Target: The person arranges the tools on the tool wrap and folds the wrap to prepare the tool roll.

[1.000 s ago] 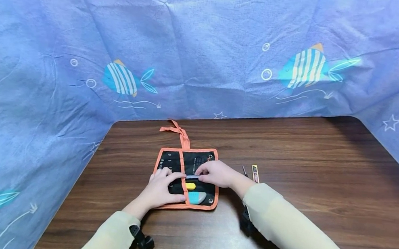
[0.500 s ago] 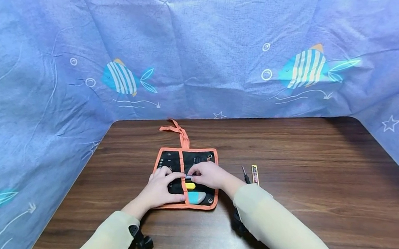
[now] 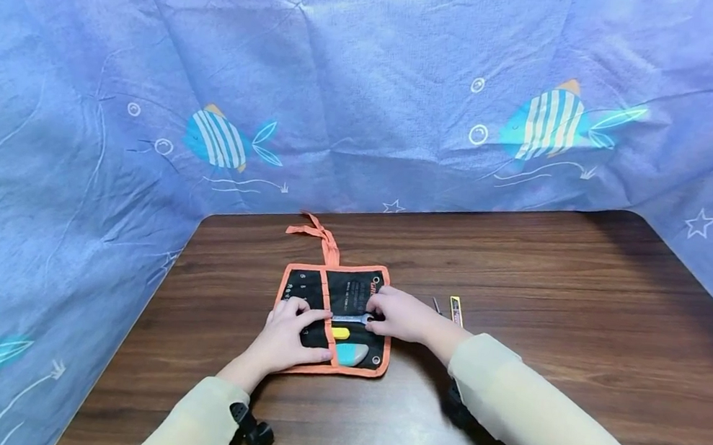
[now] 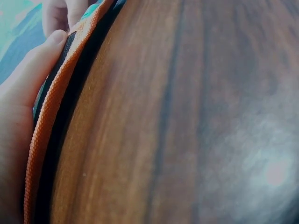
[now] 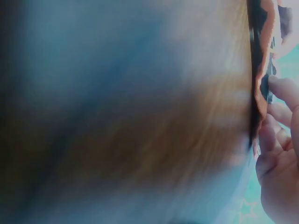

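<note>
An unrolled black tool pouch (image 3: 318,274) with orange trim lies on the table. My left hand (image 3: 288,335) rests on its left part, fingers spread, with forefinger and thumb tips at the orange middle band. In the left wrist view the thumb (image 4: 35,70) lies along the pouch's orange edge (image 4: 51,107). My right hand (image 3: 400,314) pinches the right end of a silver wrench (image 3: 349,318), whose left end is hidden under the band. Below the wrench, a yellow handle (image 3: 340,333) and a teal-and-grey utility knife (image 3: 352,354) stick out of the pouch's slots.
Right of the pouch lie a thin dark shaft (image 3: 436,305), partly behind the right arm, and a small yellow-edged packet (image 3: 456,310). Orange ties (image 3: 322,236) trail from the pouch's far edge. A blue fish-print cloth (image 3: 368,108) hangs behind the wooden table (image 3: 539,285).
My right hand first slid left toward the orange band, then came back right to the wrench's end. More of the wrench shows now. My left hand has stayed put.
</note>
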`<action>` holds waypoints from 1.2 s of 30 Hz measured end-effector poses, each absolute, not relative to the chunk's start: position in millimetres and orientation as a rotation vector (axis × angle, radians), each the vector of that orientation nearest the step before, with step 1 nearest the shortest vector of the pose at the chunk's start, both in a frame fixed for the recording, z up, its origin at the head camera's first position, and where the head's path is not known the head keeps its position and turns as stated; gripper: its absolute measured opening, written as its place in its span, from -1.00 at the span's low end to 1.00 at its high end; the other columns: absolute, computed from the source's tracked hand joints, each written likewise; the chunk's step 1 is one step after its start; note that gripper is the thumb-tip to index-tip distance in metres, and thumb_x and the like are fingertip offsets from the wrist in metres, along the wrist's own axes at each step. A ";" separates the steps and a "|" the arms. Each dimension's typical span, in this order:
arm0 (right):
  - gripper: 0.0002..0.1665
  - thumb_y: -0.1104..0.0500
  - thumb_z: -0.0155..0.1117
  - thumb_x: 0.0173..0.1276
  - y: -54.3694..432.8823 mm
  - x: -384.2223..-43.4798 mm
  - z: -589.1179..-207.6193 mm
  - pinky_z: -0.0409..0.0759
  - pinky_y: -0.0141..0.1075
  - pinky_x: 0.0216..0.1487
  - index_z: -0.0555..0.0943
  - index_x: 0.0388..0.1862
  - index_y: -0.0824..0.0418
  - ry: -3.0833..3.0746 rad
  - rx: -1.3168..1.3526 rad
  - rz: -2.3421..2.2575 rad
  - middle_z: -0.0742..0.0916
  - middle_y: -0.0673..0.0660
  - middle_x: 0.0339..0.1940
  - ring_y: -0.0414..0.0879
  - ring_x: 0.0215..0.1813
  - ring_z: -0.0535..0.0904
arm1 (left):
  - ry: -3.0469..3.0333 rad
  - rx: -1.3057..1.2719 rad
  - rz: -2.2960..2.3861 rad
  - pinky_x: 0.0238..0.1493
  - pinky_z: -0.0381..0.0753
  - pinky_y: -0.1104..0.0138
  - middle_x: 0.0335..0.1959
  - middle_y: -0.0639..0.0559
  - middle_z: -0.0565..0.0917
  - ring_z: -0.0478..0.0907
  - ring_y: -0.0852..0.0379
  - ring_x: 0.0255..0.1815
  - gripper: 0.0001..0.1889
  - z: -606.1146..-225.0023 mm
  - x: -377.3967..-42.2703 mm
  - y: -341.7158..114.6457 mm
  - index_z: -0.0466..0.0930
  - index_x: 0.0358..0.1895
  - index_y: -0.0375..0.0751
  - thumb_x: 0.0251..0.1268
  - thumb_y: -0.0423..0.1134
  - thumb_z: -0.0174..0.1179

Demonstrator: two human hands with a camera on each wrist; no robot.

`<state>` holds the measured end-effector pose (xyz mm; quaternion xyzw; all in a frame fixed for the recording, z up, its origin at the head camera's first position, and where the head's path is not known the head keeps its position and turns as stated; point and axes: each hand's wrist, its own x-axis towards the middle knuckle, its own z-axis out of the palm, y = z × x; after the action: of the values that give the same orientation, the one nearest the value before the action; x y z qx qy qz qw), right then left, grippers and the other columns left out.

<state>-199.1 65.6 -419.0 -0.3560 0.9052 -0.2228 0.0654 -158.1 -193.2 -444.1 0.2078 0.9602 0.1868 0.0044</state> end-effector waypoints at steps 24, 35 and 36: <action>-0.83 0.13 0.35 0.18 65.3 -195.7 -422.0 0.44 -0.25 -0.28 0.57 -0.34 0.18 2.792 -1.033 -0.673 0.49 0.01 -0.39 -0.14 -0.35 0.41 | 3.071 0.613 0.510 0.10 0.10 -0.11 0.01 0.01 0.35 0.19 -0.05 0.07 -0.25 -442.2 -146.9 -190.1 0.49 0.21 0.17 -0.07 0.44 0.17; -0.86 0.14 0.33 0.22 61.3 -194.7 -420.9 0.40 -0.27 -0.30 0.54 -0.42 0.13 2.780 -0.954 -0.671 0.49 -0.03 -0.43 -0.17 -0.36 0.38 | 3.064 0.622 0.586 0.10 0.06 -0.08 0.00 0.02 0.34 0.17 -0.05 0.06 -0.29 -447.6 -149.1 -192.1 0.49 0.21 0.18 -0.06 0.39 0.22; -0.87 0.14 0.33 0.22 60.1 -194.5 -420.7 0.40 -0.26 -0.30 0.56 -0.42 0.14 2.780 -0.947 -0.672 0.50 -0.03 -0.44 -0.17 -0.37 0.39 | 3.067 0.624 0.585 0.10 0.06 -0.08 0.00 0.02 0.34 0.17 -0.05 0.06 -0.29 -447.8 -149.0 -192.3 0.49 0.21 0.18 -0.06 0.39 0.22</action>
<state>-194.5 60.1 -420.7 -0.3135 0.9209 -0.2226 0.0643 -149.0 -192.3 -447.8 0.1959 0.9630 0.1837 -0.0214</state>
